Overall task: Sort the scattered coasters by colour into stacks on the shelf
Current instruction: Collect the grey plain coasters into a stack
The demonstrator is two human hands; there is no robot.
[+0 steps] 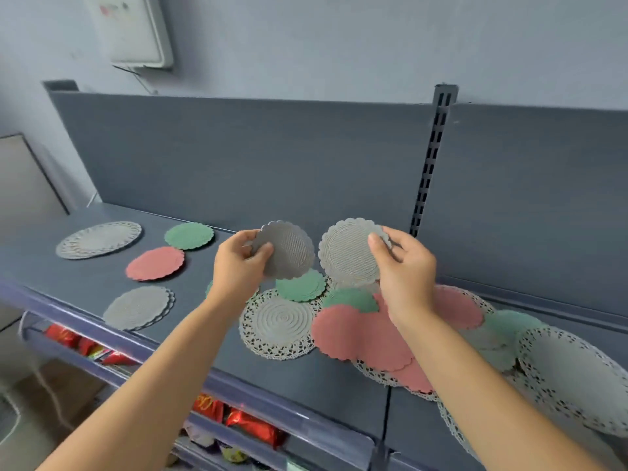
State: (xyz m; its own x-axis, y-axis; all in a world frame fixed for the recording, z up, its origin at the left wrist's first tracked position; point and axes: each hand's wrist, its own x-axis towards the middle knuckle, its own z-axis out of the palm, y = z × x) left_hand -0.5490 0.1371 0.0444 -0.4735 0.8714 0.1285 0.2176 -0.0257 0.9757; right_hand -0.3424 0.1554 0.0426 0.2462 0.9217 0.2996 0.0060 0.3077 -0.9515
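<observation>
Above the shelf [102, 294], two grey coasters are held clear of the surface, side by side and near one another but apart. Left hand [238, 266] pinches the darker grey coaster [289, 249] at its left edge, thumb on the near face and fingers behind. Right hand [404, 270] pinches the paler grey coaster [346, 253] at its upper right edge in the same manner. Both discs are tilted up towards the camera, faces showing.

Sorted stacks lie to the left on the shelf: a grey stack [139, 307] nearest the front edge, a pink stack [154, 263] behind it, a green stack [189, 235] further back, and a large lace doily [98, 240] at far left. The grey stack lies down and to the left of both hands; the left hand is the nearer, with a free path over bare shelf.

Unsorted pile [339, 321] sits directly below and to the right of the hands: pink, green and lace-edged pieces overlapping.

Judgement: sorting is partly done, with a good share remaining. The coming move would likely be to join the two grey pieces and carry them left to the grey stack. Being round, they need no alignment beyond centring.
</observation>
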